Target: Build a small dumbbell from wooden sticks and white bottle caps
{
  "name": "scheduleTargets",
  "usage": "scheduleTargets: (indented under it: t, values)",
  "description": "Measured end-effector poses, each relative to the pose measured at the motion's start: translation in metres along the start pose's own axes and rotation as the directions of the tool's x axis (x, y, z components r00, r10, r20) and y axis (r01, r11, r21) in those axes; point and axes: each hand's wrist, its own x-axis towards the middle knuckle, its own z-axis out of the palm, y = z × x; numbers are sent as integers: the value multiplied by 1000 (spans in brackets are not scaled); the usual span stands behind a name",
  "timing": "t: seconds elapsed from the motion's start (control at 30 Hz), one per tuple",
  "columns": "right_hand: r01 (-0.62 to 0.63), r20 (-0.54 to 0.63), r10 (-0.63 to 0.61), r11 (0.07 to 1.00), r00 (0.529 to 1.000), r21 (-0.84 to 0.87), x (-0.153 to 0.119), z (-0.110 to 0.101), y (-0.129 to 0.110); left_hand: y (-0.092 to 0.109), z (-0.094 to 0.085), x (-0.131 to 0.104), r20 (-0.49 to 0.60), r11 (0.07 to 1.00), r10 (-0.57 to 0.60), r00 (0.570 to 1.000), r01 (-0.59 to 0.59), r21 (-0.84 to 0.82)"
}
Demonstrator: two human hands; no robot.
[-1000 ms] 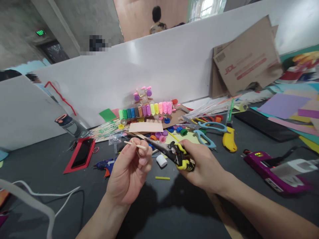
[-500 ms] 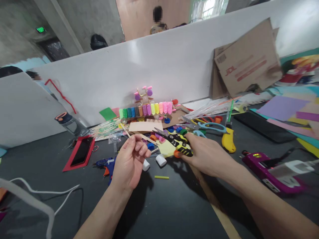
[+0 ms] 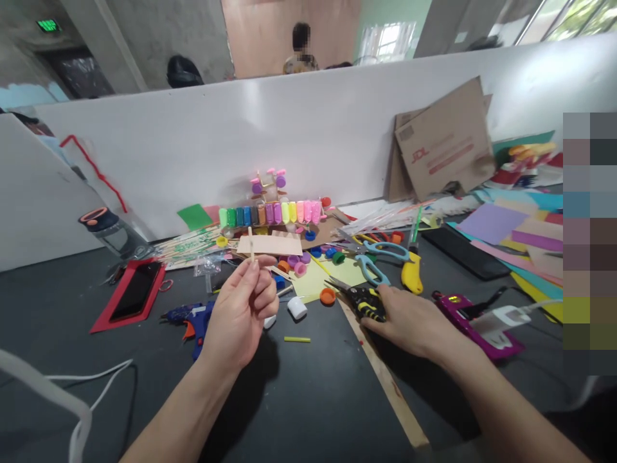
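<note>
Head view: leaning cardboard [image 3: 446, 145], red "JDL" legible, smaller print not. Black-yellow pliers [image 3: 365, 302] beside orange cap [image 3: 328, 296]: right hand [image 3: 417, 318] wrapped round handles; probably weighty, rigid, best held there. Pale stick [image 3: 251, 243], near upright, pinched by left hand [image 3: 243, 315], thumb against fingers: likely light, snappable; hold low.

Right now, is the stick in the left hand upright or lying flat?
Nearly upright: the stick points up from the left hand, its free end highest.
</note>
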Motion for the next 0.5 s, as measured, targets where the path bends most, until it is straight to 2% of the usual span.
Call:
scheduleTargets:
  t: [0.13,0.27,0.33,0.4,0.5]
  values:
    - [1,-91,6,997,996,82,-6,14,0,-2,0,-5,103,996,-28,994,18,91]
    - [110,-239,-49,961,970,253,-7,-5,-11,-5,-4,-5,224,960,-109,968,44,276]
    - [237,-285,-131,896,949,375,-6,-23,-25,-7,-5,-4,277,932,-158,948,50,359]
    - [376,-310,-247,789,918,486,-5,-38,-45,-8,-5,-3,311,910,-190,931,48,412]
    - [512,-367,-360,654,858,557,6,-51,-76,-9,-6,-1,323,893,-198,926,34,449]
